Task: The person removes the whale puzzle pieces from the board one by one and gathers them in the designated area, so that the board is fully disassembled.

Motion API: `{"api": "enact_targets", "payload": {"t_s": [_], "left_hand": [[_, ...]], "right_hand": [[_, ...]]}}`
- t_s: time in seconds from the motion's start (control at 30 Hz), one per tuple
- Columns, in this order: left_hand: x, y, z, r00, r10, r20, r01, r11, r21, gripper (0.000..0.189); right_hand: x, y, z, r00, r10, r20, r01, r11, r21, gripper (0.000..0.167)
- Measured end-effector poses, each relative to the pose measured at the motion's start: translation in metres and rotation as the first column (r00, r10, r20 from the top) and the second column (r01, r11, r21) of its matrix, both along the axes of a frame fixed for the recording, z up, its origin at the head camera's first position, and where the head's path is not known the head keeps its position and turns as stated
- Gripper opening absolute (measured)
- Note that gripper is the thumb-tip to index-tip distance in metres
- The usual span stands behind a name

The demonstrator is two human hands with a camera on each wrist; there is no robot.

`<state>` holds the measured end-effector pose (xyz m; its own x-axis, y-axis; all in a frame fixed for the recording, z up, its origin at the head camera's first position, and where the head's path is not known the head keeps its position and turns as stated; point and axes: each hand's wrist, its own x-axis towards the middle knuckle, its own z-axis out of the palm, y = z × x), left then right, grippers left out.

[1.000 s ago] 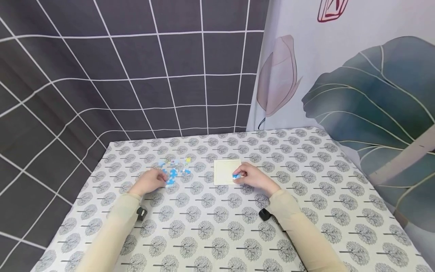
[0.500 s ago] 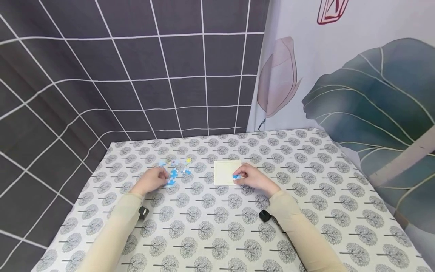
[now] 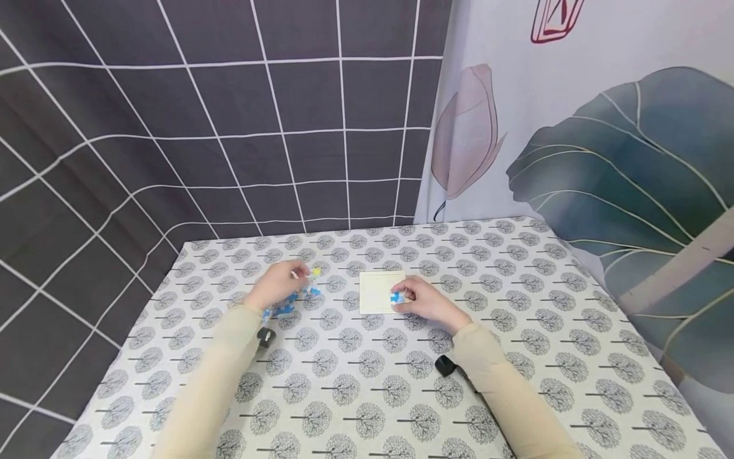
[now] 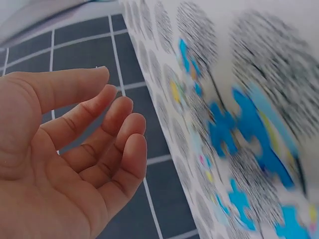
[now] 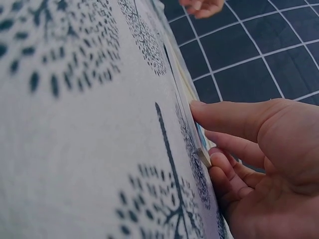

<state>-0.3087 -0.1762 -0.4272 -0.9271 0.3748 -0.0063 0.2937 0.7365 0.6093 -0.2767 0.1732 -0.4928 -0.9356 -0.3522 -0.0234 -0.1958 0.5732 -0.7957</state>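
My left hand point(image 3: 281, 281) hovers over loose jigsaw puzzle pieces point(image 3: 283, 308) at the left of the table, partly hiding them. In the left wrist view its fingers curl loosely with nothing between them; several blue pieces point(image 4: 223, 128) lie on the cloth beyond. My right hand point(image 3: 423, 299) grips the lower right corner of a cream puzzle board point(image 3: 375, 293), thumb at the near edge. A blue-and-white puzzle piece point(image 3: 395, 298) lies in that corner between thumb and forefinger. The right wrist view shows the board point(image 5: 185, 94) edge-on, its surface mostly hidden.
A yellow-marked puzzle piece point(image 3: 316, 271) lies at the far side of the loose pieces. The table point(image 3: 367, 395) has a tree-print cloth. A dark gridded curtain point(image 3: 229, 95) hangs behind and left, a floral one point(image 3: 602, 153) to the right.
My left hand has lifted off the near-left pieces and moved right and away, across the pile. The right hand stays at the board corner, with more of the blue-and-white piece showing.
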Motion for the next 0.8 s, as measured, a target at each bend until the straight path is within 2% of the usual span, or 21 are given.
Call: {"api": "enact_targets", "payload": {"t_s": [0.27,0.4,0.6,0.8], "left_hand": [[-0.008,0.038,0.007,0.997,-0.074,-0.004,0.074,0.997,-0.006,0.022],[-0.008,0.059,0.005,0.989,-0.145,-0.019,0.145,0.989,-0.003,0.022],[-0.006,0.092,0.0,0.972,-0.233,-0.025,0.232,0.972,-0.048,0.023],[-0.003,0.122,-0.007,0.955,-0.298,0.019,0.298,0.951,-0.084,0.028]], "right_hand": [[-0.002,0.002,-0.002,0.999,-0.026,0.022,0.026,0.999,-0.02,0.069],[-0.004,0.004,0.001,0.999,-0.018,0.032,0.019,1.0,-0.018,0.079],[-0.006,0.011,0.004,1.0,-0.003,0.029,0.002,1.0,0.027,0.078],[-0.005,0.014,0.008,0.999,0.011,0.035,-0.013,0.999,0.044,0.074]]}}
